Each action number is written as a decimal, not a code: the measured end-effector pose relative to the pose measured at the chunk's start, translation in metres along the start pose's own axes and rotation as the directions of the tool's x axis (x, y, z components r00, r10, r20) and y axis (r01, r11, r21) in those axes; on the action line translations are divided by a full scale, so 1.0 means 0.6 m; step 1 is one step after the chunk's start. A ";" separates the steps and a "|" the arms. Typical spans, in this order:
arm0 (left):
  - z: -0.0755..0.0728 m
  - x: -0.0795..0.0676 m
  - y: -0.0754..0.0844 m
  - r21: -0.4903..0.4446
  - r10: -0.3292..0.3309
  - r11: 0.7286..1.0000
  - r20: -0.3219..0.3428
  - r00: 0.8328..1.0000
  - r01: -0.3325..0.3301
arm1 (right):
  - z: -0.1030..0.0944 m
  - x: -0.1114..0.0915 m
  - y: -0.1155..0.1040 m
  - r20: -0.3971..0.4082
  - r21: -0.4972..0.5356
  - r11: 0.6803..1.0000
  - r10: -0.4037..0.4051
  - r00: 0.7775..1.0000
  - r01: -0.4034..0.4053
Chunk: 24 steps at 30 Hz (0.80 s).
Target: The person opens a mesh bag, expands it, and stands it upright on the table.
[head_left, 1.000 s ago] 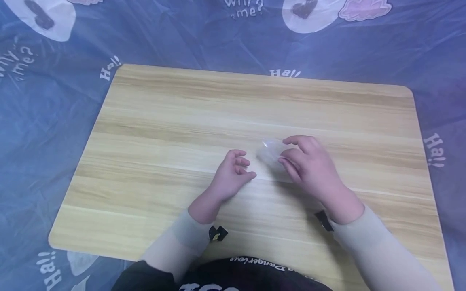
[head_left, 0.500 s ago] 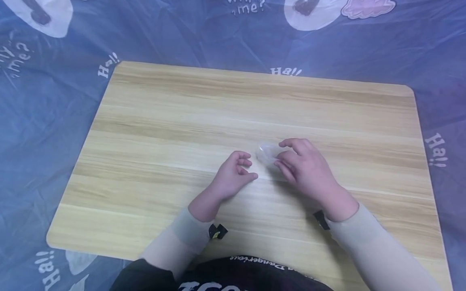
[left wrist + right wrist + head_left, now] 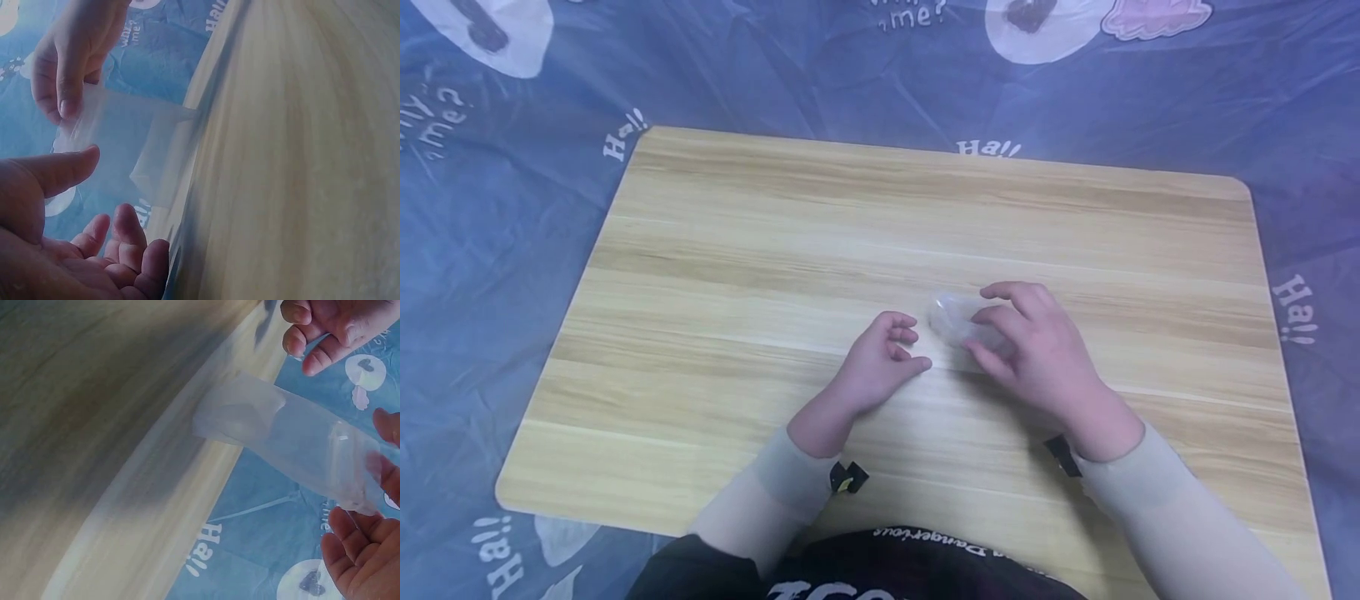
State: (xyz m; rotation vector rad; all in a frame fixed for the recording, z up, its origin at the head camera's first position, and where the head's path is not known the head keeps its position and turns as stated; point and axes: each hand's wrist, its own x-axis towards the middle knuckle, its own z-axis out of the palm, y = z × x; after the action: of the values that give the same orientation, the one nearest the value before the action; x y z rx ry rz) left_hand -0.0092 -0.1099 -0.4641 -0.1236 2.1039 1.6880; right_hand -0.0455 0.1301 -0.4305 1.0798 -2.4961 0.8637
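Observation:
A small clear zip-lock bag (image 3: 951, 317) hangs upright just above the wooden tabletop, right of its middle. My right hand (image 3: 1045, 358) pinches the bag's top edge between thumb and fingers. In the right wrist view the banded strip of the bag (image 3: 294, 437) lies by these fingers, and its lower end is near the wood. Nothing shows inside the bag. My left hand (image 3: 880, 362) stays beside it on the left, apart from the bag, thumb out and fingers loosely bent, holding nothing. In the left wrist view, the left palm (image 3: 69, 269) faces up below the bag.
The wooden tabletop (image 3: 737, 250) has rounded corners and spreads out on all sides of the hands. Blue printed cloth (image 3: 820, 75) lies beyond its edges. A person's dark shirt (image 3: 917, 567) is at the near edge.
My right hand has shifted slightly with the bag, and its thumb has slid a little toward the near side. The bag's far end moved slightly left. My left hand has hardly moved.

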 end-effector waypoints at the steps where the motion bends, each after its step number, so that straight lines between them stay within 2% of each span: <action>1: 0.000 0.000 0.001 0.002 0.001 1.000 -0.006 1.000 -0.001 | -0.001 0.000 0.000 -0.006 0.000 1.000 -0.002 1.000 0.002; 5: -0.001 -0.002 0.003 0.006 0.000 1.000 -0.029 1.000 0.000 | -0.003 0.003 0.002 -0.018 0.002 1.000 -0.003 1.000 0.003; 11: -0.001 -0.003 0.002 0.004 0.003 1.000 -0.031 1.000 -0.003 | -0.002 0.008 0.007 -0.039 -0.014 0.999 0.028 0.999 -0.029; 19: 0.002 -0.002 -0.001 0.001 0.001 1.000 -0.048 0.999 -0.001 | 0.001 0.011 0.008 0.021 -0.026 0.992 0.121 0.992 -0.121; 24: 0.007 0.000 -0.005 -0.037 0.006 0.999 -0.064 0.998 -0.008 | -0.014 0.010 -0.005 -0.010 0.058 0.992 0.112 0.994 -0.112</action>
State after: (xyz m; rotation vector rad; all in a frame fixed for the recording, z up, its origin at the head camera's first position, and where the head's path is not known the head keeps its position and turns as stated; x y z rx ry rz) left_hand -0.0073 -0.1068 -0.4674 -0.1841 2.1217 1.7498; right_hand -0.0474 0.1304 -0.4197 0.9553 -2.5555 0.9758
